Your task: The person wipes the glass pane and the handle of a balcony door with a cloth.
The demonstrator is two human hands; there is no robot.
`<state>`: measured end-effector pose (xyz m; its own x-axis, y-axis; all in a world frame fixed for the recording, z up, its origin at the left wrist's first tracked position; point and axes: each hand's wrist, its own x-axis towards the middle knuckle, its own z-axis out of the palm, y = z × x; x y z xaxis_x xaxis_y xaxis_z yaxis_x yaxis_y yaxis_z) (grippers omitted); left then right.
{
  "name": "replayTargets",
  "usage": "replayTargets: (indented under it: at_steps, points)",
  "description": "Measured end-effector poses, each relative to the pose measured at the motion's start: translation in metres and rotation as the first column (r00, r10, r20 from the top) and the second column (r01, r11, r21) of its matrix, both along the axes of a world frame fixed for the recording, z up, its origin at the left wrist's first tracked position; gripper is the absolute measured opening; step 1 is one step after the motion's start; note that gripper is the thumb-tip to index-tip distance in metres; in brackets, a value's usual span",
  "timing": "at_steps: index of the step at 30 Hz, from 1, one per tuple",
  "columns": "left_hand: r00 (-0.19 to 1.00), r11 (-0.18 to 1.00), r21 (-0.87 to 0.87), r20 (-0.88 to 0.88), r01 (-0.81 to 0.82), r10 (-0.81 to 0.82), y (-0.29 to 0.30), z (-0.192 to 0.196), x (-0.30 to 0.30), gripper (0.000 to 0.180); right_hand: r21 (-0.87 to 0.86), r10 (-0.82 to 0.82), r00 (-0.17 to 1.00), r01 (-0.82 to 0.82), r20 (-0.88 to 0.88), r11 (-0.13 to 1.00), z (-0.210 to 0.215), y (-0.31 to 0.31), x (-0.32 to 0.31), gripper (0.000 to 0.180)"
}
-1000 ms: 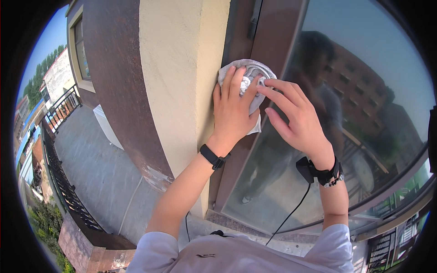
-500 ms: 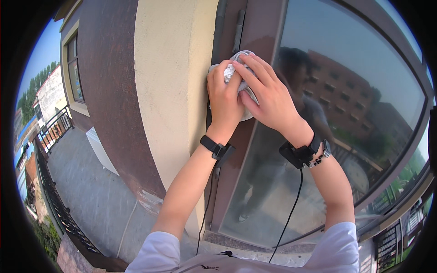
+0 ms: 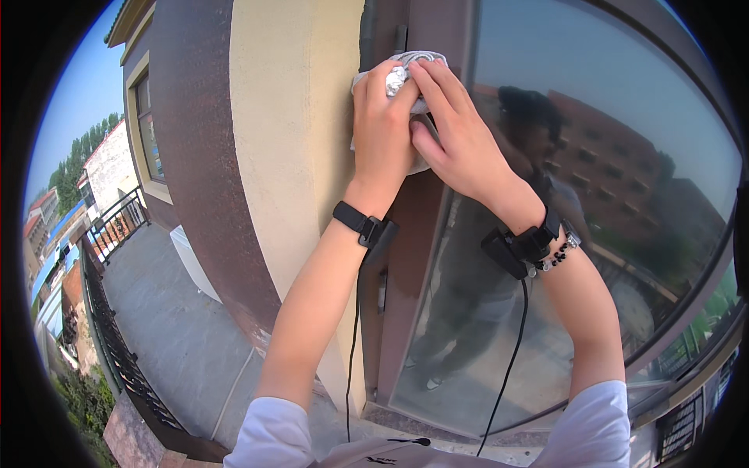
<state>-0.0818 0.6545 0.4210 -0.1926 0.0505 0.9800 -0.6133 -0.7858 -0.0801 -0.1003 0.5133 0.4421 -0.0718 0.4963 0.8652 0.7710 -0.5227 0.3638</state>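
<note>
A bunched grey-and-white cloth [image 3: 396, 79] is pressed against the brown door frame [image 3: 407, 242], high up near the cream wall edge. My left hand [image 3: 381, 129] grips its left side with bent fingers. From the right, my right hand [image 3: 462, 136] lies over the cloth, fingers curved onto it and its thumb close to the left hand. Part of the cloth is hidden under both hands. Each wrist wears a black strap with a small box, and a cable hangs from each.
Right of the frame a large glass pane [image 3: 616, 70] reflects buildings and a person. A cream and dark brown wall [image 3: 273, 125] stands on the left. Beyond it are a grey balcony floor [image 3: 168, 288], a white box [image 3: 193, 261] and a black railing [image 3: 109, 327].
Both hands have slid upward along the door frame with the cloth between them, covering more of the upper hinge-like part. The view has shifted slightly.
</note>
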Motion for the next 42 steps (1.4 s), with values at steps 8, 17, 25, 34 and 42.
replayTargets:
  at_steps: [8, 17, 25, 34, 42]
  points:
    - [0.991, 0.988, 0.146, 0.116, 0.042, -0.059, 0.007, 0.109, -0.014, 0.028, 0.032, 0.104, 0.978, -0.111, 0.179, 0.993, 0.087, 0.002, -0.003, 0.055]
    - [0.986, 0.973, 0.169, 0.085, -0.155, 0.142, 0.011, 0.079, -0.001, 0.043, 0.033, 0.052, 0.961, -0.045, -0.271, 0.998, 0.057, -0.012, -0.025, 0.066]
    - [0.995, 0.967, 0.240, -0.035, -0.081, 0.092, 0.012, -0.035, -0.015, 0.036, 0.057, 0.102, 0.950, -0.089, -0.296, 0.994, -0.088, -0.006, -0.027, 0.086]
    - [0.980, 0.983, 0.153, 0.185, -0.103, 0.074, 0.014, 0.127, 0.009, 0.042, 0.138, 0.125, 0.992, -0.121, -0.022, 0.983, 0.075, 0.004, -0.005, 0.071]
    - [0.944, 0.968, 0.246, 0.329, -0.043, -0.041, 0.008, 0.201, 0.001, 0.026, 0.077, 0.337, 0.937, -0.344, 0.087, 0.936, 0.153, 0.002, -0.008, 0.058]
